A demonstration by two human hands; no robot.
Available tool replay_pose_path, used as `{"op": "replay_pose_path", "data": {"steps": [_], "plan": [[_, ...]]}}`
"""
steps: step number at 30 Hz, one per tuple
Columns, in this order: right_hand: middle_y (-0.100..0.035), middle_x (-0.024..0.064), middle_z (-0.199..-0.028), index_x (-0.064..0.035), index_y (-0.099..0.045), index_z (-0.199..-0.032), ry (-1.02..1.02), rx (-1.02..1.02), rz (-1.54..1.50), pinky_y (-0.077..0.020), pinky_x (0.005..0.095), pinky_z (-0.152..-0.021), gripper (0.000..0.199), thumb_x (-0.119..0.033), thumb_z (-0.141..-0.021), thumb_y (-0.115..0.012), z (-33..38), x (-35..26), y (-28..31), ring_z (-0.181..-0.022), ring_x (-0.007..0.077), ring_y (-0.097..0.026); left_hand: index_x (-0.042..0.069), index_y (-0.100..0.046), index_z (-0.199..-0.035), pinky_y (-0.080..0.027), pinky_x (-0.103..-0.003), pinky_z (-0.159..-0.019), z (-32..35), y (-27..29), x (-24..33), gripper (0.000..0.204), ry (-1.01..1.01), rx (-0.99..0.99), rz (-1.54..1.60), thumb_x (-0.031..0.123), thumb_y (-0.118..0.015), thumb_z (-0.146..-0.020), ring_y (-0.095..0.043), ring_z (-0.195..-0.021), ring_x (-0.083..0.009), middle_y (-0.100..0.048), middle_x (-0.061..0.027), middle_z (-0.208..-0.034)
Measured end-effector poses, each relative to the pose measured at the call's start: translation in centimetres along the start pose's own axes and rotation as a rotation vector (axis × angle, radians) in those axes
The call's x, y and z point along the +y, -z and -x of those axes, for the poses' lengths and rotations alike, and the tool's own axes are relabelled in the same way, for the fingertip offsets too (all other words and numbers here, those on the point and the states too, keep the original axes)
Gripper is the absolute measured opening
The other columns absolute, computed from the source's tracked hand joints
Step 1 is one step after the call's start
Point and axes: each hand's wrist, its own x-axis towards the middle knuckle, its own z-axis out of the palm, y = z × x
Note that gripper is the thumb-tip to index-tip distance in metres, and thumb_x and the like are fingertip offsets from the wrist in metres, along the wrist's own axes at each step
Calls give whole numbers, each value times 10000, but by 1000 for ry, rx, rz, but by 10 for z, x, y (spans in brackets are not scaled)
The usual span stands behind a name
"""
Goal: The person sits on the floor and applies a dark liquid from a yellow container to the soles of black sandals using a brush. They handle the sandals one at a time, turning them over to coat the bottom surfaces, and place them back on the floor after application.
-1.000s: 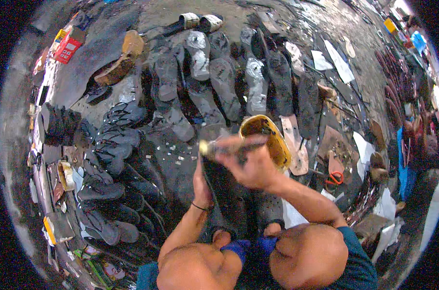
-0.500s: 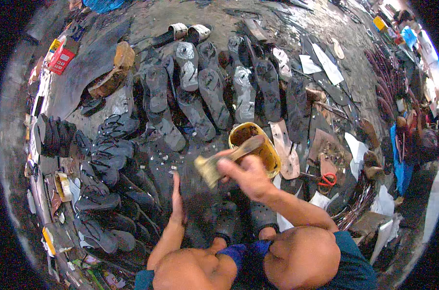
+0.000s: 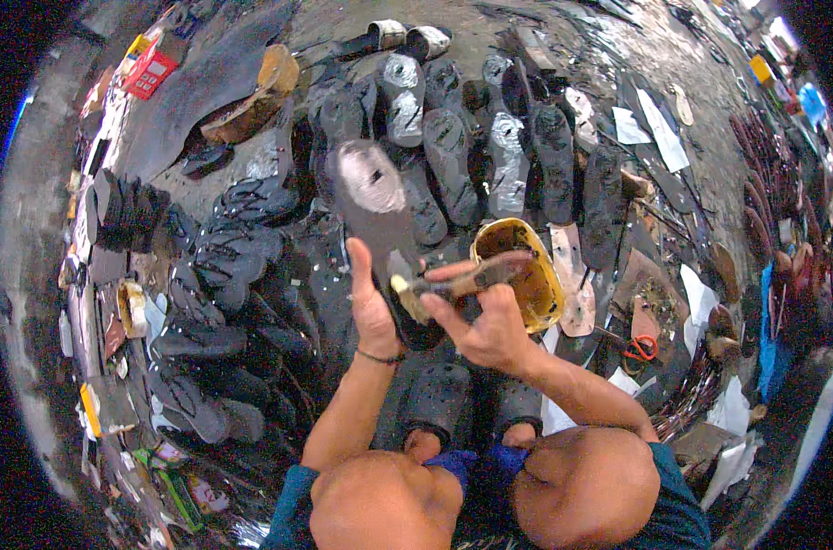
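Observation:
My left hand [image 3: 372,307] grips a dark shoe sole [image 3: 372,206] by its near end, holding it up with its glue-smeared face toward me. My right hand [image 3: 490,323] is closed on a glue brush [image 3: 453,282] whose yellowish tip lies against the near end of the sole, by my left palm. Just to the right sits a yellow glue pot [image 3: 524,275], open and smeared inside. Beyond it a row of several glue-coated soles [image 3: 494,160] lies on the ground.
Stacked black sandals and straps [image 3: 215,302] fill the left side. Paper patterns and cut pieces [image 3: 655,128] lie on the right, with orange-handled scissors [image 3: 643,349] near the pot. My knees and black clogs [image 3: 439,403] are at the bottom. A red box [image 3: 150,71] sits far left.
My left hand, empty and low half a second ago, has picked up a sole and lifted it. The right hand has brought the brush from above the pot onto the sole.

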Motion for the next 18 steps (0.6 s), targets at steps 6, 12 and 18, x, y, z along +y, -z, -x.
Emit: {"op": "replay_pose_path", "data": {"steps": [6,12,18], "plan": [[-729,123,-1014,-35,-690,-1049,-396,36,-106,-534,391,-870,246,-217,-890,-735,-12,36,21,-973,231,-699,83,-655,-1113,-577,-351,-697,3,-9,-13,726,-124,214,-115,755,-489,-892,-674,-773,-225,-710,-77,-948],[-696,109,-1074,-4,-655,-1093,-376,26,-313,-529,333,-845,257,-157,-903,-734,-32,12,20,-973,152,-650,50,-652,-1140,-569,-343,-776,-3,6,-20,750,51,41,76,741,-481,-904,-690,-849,-209,-716,-70,-1025],[-713,112,-1020,-5,-674,-1086,-438,-51,-189,-521,346,-873,212,-134,-920,-698,-10,28,19,-966,193,-671,100,-654,-1114,-556,-322,-728,-2,-10,-15,695,-142,168,-80,739,-476,-910,-661,-786,-176,-692,-37,-937]]}}
